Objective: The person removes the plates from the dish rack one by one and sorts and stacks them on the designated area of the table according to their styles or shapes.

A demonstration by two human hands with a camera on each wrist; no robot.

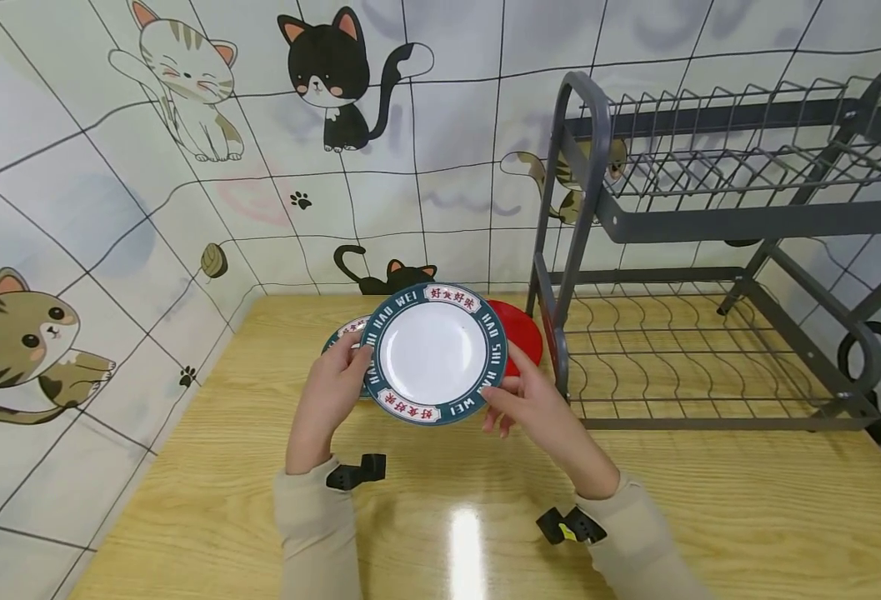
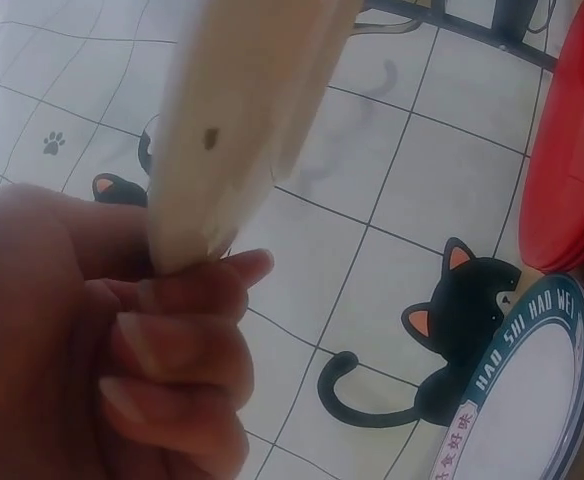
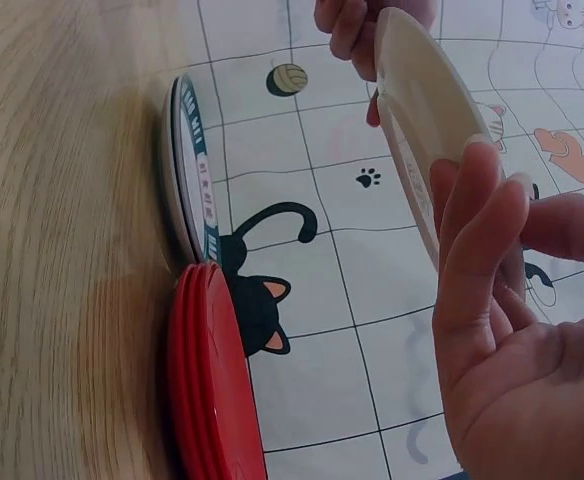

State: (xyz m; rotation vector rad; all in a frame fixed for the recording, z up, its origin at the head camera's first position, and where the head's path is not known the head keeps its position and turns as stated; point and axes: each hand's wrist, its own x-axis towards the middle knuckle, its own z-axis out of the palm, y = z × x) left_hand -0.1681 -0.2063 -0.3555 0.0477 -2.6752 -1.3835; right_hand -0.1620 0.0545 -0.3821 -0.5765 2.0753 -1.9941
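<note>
A white plate [image 1: 434,353] with a dark green lettered rim is held up over the table between both hands, its face toward the head camera. My left hand [image 1: 332,388] pinches its left edge, thumb on the front and fingers behind. At the lower right edge, my right hand [image 1: 533,406] grips it between thumb and fingers. The plate's pale underside [image 2: 242,120] shows in the left wrist view. Behind it on the table lie another green-rimmed plate [image 3: 185,170] and a stack of red plates [image 3: 212,380], both partly covered by the held plate in the head view.
A grey two-tier metal dish rack [image 1: 710,221] stands on the right side of the wooden table [image 1: 410,517], close beside the red plates. Tiled walls with cartoon cats [image 1: 335,83] rise at the back and left.
</note>
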